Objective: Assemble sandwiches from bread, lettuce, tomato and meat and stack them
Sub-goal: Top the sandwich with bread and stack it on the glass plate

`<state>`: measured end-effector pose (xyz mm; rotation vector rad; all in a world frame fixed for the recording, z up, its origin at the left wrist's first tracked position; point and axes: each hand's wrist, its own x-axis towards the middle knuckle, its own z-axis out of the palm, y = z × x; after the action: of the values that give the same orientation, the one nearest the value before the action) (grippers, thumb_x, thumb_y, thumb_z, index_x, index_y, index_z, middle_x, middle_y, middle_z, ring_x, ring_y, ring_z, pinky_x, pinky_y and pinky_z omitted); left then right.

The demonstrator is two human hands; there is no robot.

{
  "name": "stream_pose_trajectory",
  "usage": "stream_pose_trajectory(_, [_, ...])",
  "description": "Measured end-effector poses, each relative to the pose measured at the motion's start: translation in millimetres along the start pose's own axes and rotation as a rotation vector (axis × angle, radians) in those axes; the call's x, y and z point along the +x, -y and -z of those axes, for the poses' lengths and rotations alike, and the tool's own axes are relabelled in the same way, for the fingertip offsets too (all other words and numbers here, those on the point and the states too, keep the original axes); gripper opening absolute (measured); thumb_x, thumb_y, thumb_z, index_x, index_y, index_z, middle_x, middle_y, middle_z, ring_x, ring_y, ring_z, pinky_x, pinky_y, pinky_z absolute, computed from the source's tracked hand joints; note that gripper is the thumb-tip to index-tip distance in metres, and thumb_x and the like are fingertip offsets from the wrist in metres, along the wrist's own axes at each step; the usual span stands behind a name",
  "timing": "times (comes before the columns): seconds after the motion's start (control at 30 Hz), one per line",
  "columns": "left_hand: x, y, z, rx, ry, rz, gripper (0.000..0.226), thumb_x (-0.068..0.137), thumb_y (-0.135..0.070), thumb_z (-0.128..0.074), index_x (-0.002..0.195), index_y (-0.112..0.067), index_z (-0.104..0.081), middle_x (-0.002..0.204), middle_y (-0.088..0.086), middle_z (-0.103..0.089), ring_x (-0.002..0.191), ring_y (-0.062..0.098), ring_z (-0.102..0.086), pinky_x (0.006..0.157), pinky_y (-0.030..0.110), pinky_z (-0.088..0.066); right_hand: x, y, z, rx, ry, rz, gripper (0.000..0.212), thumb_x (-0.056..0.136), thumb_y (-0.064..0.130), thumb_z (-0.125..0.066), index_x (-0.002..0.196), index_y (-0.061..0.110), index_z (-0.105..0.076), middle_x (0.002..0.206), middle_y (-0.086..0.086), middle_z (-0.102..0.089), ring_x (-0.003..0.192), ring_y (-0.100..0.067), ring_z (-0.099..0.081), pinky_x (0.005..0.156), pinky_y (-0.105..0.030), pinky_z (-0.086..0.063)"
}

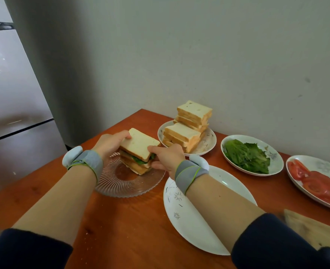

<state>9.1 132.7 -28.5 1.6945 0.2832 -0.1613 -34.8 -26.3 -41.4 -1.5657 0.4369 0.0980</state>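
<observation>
Stacking step: left hand [109, 145] & right hand [167, 157] both clasp the top sandwich [139, 147] over the glass plate [129, 184], atop one below. Next, prob. square it, release; bread [189, 131] lies at 1 o'clock.

Reddish-brown wooden worktop [121, 220]; clear ribbed glass plate [129, 188]; white plate [189, 214] with grey flowers; green lettuce [247, 156] at two o'clock; red tomato slices [313, 184]; pale cream bread [189, 131].

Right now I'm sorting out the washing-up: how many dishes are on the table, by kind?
Clear ribbed glass plate, under the sandwich stack: 1
White plates or dishes: 4, holding bread, lettuce, tomato, and a bare one
Total: 5
</observation>
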Motion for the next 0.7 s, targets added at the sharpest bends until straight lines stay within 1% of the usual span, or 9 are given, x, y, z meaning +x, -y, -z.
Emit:
stream_pose_trajectory(0.17, [6.7,0.3,-1.5,0.022,-0.019,-0.010,0.040,0.081,-0.030,-0.064,0.113,-0.008,-0.055,0.110,0.010,-0.056,0.095,0.022,-0.052,0.079,0.033,-0.045,0.4,3.8,-1.8,0.008,0.000,0.005,0.025,0.083,0.019,-0.074,0.077,0.006,-0.054,0.074,-0.010,-0.062,0.059,-0.023,-0.064,0.068,-0.034,-0.060])
stream_pose_trajectory(0.27, [7.1,0.3,-2.0,0.030,-0.023,-0.003,0.043,0.081,-0.031,-0.064,0.115,-0.007,-0.055,0.113,0.011,-0.057,0.099,0.023,-0.052,0.079,0.034,-0.044,-0.2,3.3,-1.8,-0.014,-0.001,0.009,0.027,0.082,0.020,-0.074,0.075,0.004,-0.054,0.068,-0.010,-0.061,0.057,-0.023,-0.064,0.072,-0.038,-0.060])
stream_pose_trajectory(0.33, [6.1,3.1,-2.5,0.023,-0.017,0.011,0.045,0.082,-0.031,-0.064,0.118,-0.006,-0.054,0.115,0.011,-0.057,0.102,0.024,-0.052,0.080,0.034,-0.044,1.1,0.3,-3.1,-0.047,-0.011,0.005,0.029,0.080,0.022,-0.076,0.079,0.000,-0.058,0.065,-0.009,-0.063,0.058,-0.024,-0.065,0.074,-0.043,-0.060])
stream_pose_trajectory(0.43, [4.1,6.6,-3.5,0.021,-0.031,-0.021,0.035,0.083,-0.028,-0.064,0.113,-0.012,-0.057,0.117,0.009,-0.056,0.106,0.024,-0.051,0.084,0.035,-0.044,1.7,-0.2,-4.2,-0.087,-0.026,0.005,0.033,0.076,0.024,-0.080,0.083,-0.003,-0.063,0.065,-0.011,-0.064,0.064,-0.026,-0.066,0.078,-0.051,-0.058])
stream_pose_trajectory(0.5, [2.7,7.0,-4.1,0.057,-0.073,-0.105,0.028,0.083,-0.026,-0.064,0.111,-0.019,-0.063,0.119,0.004,-0.056,0.108,0.024,-0.051,0.084,0.035,-0.045,2.0,0.9,-3.7,-0.123,-0.017,0.020,0.028,0.076,0.023,-0.079,0.073,0.002,-0.062,0.062,-0.010,-0.061,0.064,-0.027,-0.062,0.081,-0.047,-0.057])
stream_pose_trajectory(0.53, [1.3,6.5,-4.6,0.080,-0.092,-0.151,0.028,0.083,-0.024,-0.064,0.111,-0.023,-0.065,0.119,0.002,-0.056,0.107,0.022,-0.051,0.084,0.035,-0.047,1.8,1.7,-3.4,-0.150,-0.009,0.032,0.028,0.078,0.023,-0.078,0.068,0.005,-0.059,0.057,-0.008,-0.058,0.063,-0.026,-0.059,0.079,-0.042,-0.057])
stream_pose_trajectory(0.57, [0.2,6.7,-5.1,0.102,-0.105,-0.184,0.029,0.082,-0.023,-0.064,0.111,-0.026,-0.067,0.120,0.001,-0.057,0.106,0.021,-0.052,0.086,0.036,-0.048,1.8,1.5,-3.2,-0.168,-0.011,0.044,0.032,0.079,0.025,-0.077,0.065,0.006,-0.056,0.053,-0.007,-0.056,0.061,-0.025,-0.056,0.073,-0.037,-0.055])
stream_pose_trajectory(0.63, [-3.0,5.9,-6.4,0.140,-0.120,-0.221,0.027,0.083,-0.022,-0.063,0.109,-0.028,-0.068,0.119,0.000,-0.058,0.104,0.020,-0.053,0.091,0.036,-0.048,-1.0,2.3,-2.9,-0.172,-0.034,0.054,0.035,0.079,0.030,-0.076,0.069,0.004,-0.054,0.052,-0.009,-0.058,0.053,-0.024,-0.055,0.067,-0.038,-0.055])
stream_pose_trajectory(0.7, [-6.9,3.8,-6.5,0.185,-0.140,-0.243,0.026,0.085,-0.021,-0.062,0.109,-0.029,-0.068,0.118,-0.001,-0.058,0.103,0.019,-0.052,0.094,0.036,-0.048,-5.4,3.8,-2.0,-0.220,-0.044,0.066,0.038,0.079,0.036,-0.075,0.069,0.006,-0.054,0.057,-0.011,-0.060,0.052,-0.024,-0.055,0.067,-0.038,-0.057])
